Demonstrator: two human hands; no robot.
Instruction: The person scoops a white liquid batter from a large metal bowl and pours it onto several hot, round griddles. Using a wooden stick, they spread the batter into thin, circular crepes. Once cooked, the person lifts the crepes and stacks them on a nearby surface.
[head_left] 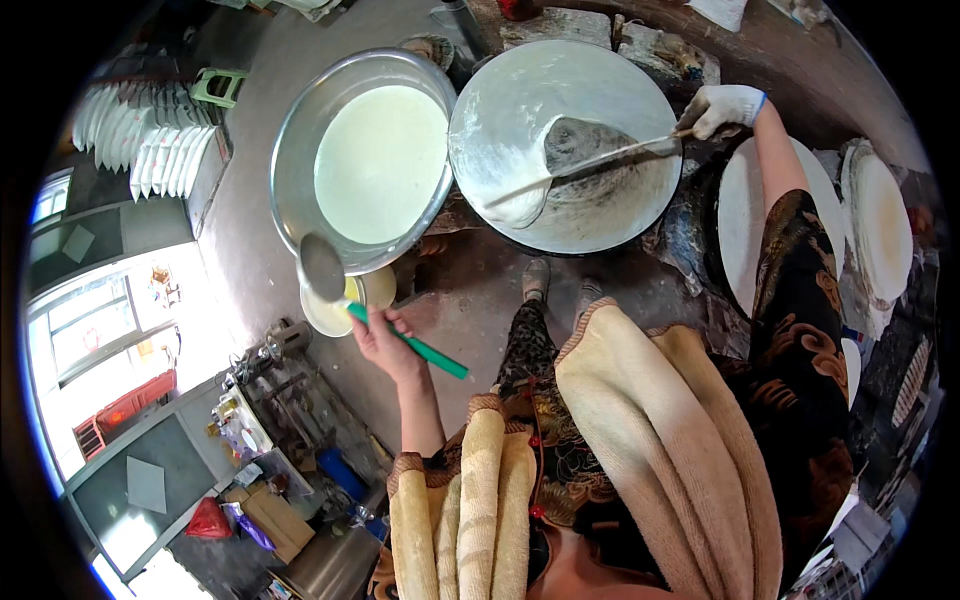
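Observation:
My left hand (pixel 382 345) is closed round the green handle (pixel 436 355) of a ladle. Its metal bowl (pixel 320 268) hangs by the near-left rim of a big metal basin (pixel 284 190) of creamy white batter (pixel 382 165). In a white work glove, my right hand (pixel 722 108) grips one end of a thin spreading stick (pixel 620 153). The stick reaches leftward across a round griddle (pixel 610 80). White batter (pixel 520 195) lies on the griddle's left part, and a dark grey patch (pixel 590 140) shows in the middle.
Right of the griddle are a wide white round sheet (pixel 745 225) and a stack of pale round flatbreads (pixel 880 220). A small pale tub (pixel 330 315) stands under the ladle. White sacks (pixel 150 130) and a light green stool (pixel 218 87) are at the far left. Bricks (pixel 555 28) lie behind the griddle.

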